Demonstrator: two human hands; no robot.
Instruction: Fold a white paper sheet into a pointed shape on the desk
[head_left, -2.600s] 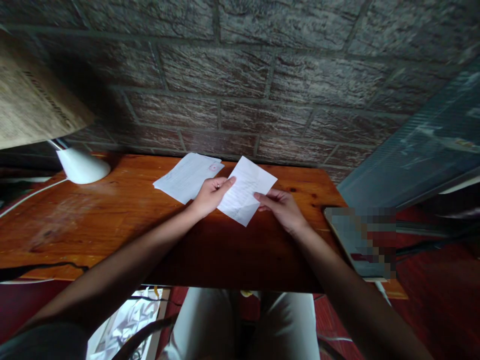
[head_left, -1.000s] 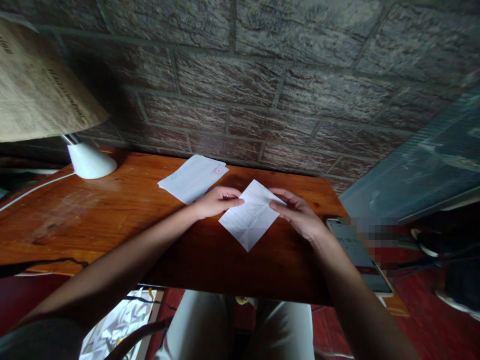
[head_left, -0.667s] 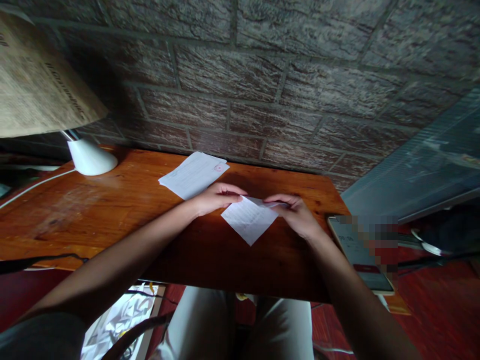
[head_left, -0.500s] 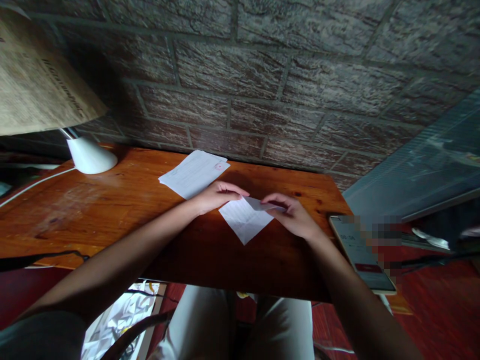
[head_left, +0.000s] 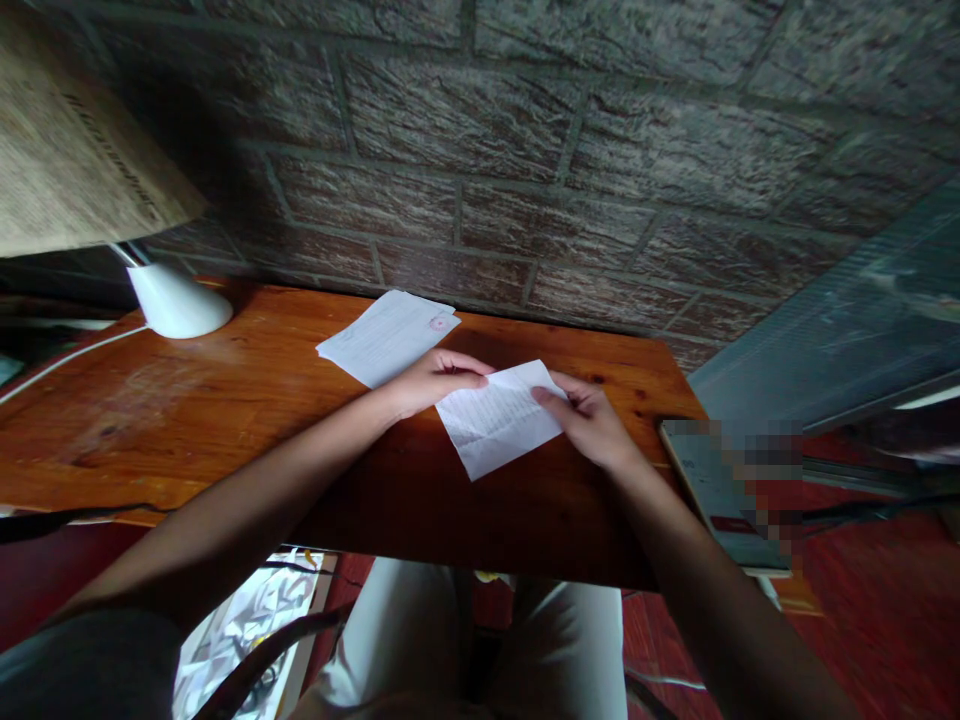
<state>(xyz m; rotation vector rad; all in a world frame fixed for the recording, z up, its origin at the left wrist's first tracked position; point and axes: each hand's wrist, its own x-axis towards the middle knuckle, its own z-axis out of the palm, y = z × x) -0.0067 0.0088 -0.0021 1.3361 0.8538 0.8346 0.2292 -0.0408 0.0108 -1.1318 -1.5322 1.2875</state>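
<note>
Unbent since the earlier frame, one creased white paper sheet (head_left: 501, 420) now spreads nearly flat. Two hands grip it: the left hand (head_left: 421, 386) pinches the far edge, thumb on top; the right hand (head_left: 591, 422) pinches the right edge, thumb on top. It is over one glossy, wood-grained table (head_left: 225, 400), right of one paper stack (head_left: 381, 338) with one round, reddish stamp (head_left: 439, 323); stack count cannot be told. Left: one lamp (head_left: 97, 170), smooth white base (head_left: 177, 304). Far side: one rough block wall (head_left: 465, 130).
</note>
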